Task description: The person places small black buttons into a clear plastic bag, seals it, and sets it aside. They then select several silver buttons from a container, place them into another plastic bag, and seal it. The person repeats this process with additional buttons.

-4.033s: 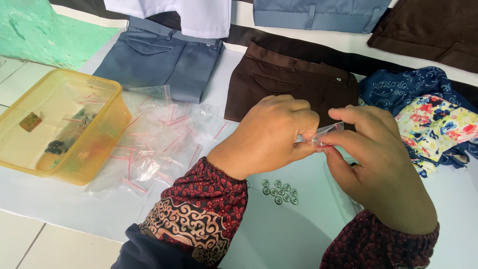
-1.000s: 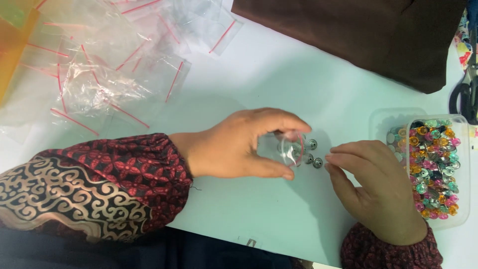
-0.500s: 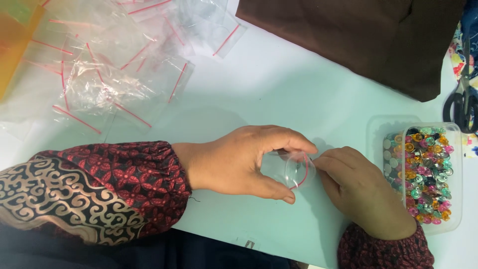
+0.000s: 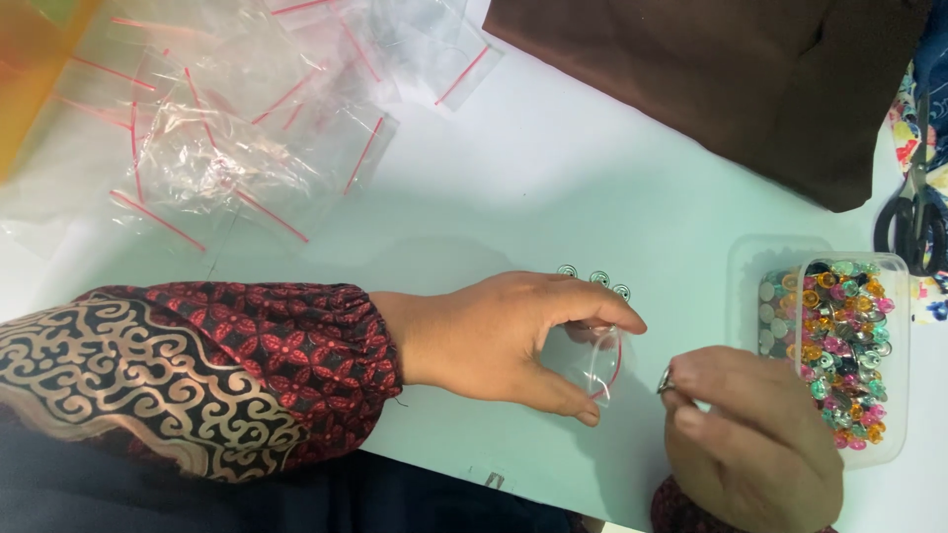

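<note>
- My left sleeve (image 4: pixel 247 365): dark red and black, flower print, gold scrollwork.
- The little bag (image 4: pixel 592 360) I hold: clear, red strip.
- Spare bags (image 4: pixel 227 148): clear, red-edged.
- Box of buttons (image 4: pixel 839 345): pink, orange, green, silver.
- Cloth (image 4: pixel 731 79): dark brown.
- Scissors (image 4: pixel 913 222): black handles.

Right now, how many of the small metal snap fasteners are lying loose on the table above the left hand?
3 show: the left snap, the middle snap and the right snap, in a short row beside the left hand. The hand may hide more.
</note>
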